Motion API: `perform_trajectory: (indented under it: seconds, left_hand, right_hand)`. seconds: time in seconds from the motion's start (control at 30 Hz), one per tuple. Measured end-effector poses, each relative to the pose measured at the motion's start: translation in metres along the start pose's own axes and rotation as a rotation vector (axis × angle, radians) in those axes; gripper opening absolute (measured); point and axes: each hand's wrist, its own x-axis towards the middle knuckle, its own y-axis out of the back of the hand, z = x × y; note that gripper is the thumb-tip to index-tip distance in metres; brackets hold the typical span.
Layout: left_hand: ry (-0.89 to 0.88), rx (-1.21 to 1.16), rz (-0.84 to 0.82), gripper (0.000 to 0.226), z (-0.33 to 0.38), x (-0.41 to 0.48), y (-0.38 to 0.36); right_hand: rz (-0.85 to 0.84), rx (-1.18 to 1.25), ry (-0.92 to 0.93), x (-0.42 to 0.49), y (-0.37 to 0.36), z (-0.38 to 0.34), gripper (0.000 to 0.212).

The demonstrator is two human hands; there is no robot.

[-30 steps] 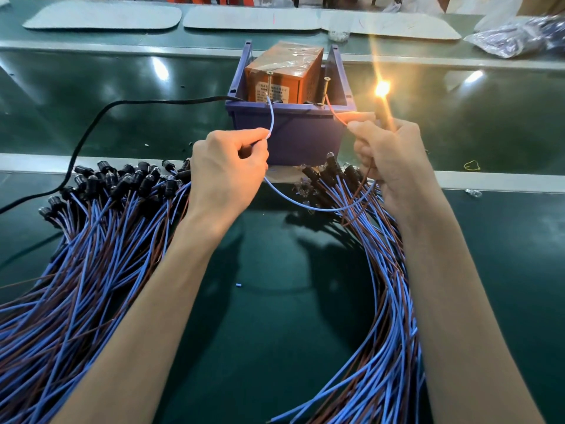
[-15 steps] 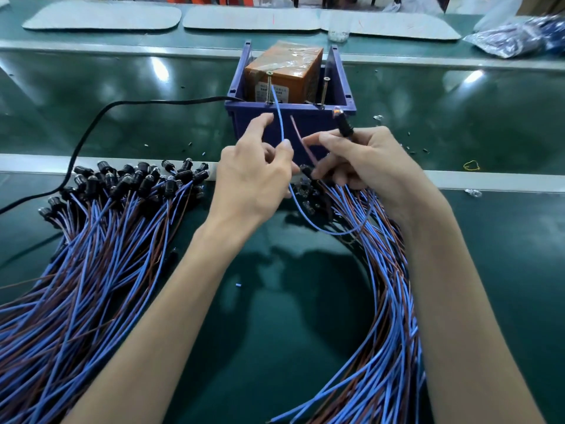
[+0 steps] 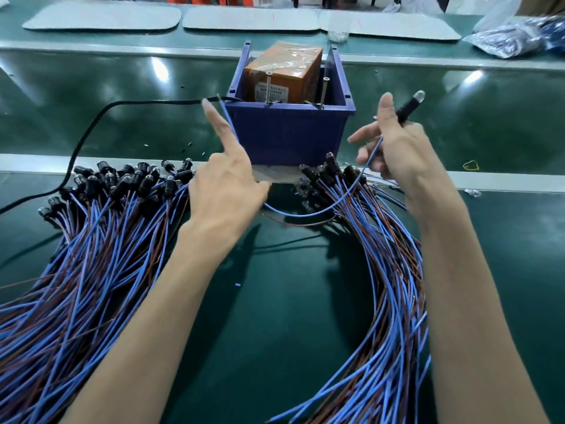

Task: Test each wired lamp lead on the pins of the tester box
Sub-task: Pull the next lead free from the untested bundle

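Right now the right hand (image 3: 397, 160) has its fingers (image 3: 365, 134) loosely curled round the black lamp head of one lamp lead (image 3: 406, 110), unlit, tip pointing up and away, just right of the blue bin (image 3: 290, 130). Its blue wire sags in a loop down to the green worktop (image 3: 275, 332) and passes under the left hand (image 3: 226, 185). That hand's index finger stands straight, with the wire's end rising alongside it at the bin's left corner; the other fingers are folded under, and I cannot tell how they grip. Inside the bin sits the orange tester box (image 3: 284, 78) with two upright pins (image 3: 268, 87), neither touched. Heaps of leads (image 3: 91, 240) lie on either side.
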Motion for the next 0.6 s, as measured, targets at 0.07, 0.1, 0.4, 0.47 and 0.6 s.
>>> perform_trajectory:
  seconds: [0.07,0.1,0.4,0.47,0.6]
  left_hand:
    - [0.072,0.038,0.013,0.135,-0.003,0.002,0.003]
    - [0.088,0.064,0.016,0.140,-0.005,0.003,0.006]
    - [-0.377,-0.127,-0.536,0.039,0.017,-0.007,0.013]
    - [-0.478,-0.171,-0.678,0.038,0.027,-0.016,0.009]
    - [-0.508,-0.264,-0.699,0.039,0.040,-0.026,0.008]
  right_hand:
    - [-0.067,0.047,-0.009,-0.001,0.005,0.000,0.057]
    - [-0.096,0.048,-0.008,-0.002,0.006,0.000,0.055]
    - [-0.174,0.310,0.009,-0.005,0.002,-0.007,0.032]
    - [-0.178,0.444,0.020,-0.005,0.002,-0.009,0.024]
    - [-0.114,0.551,0.050,-0.003,0.002,-0.009,0.021]
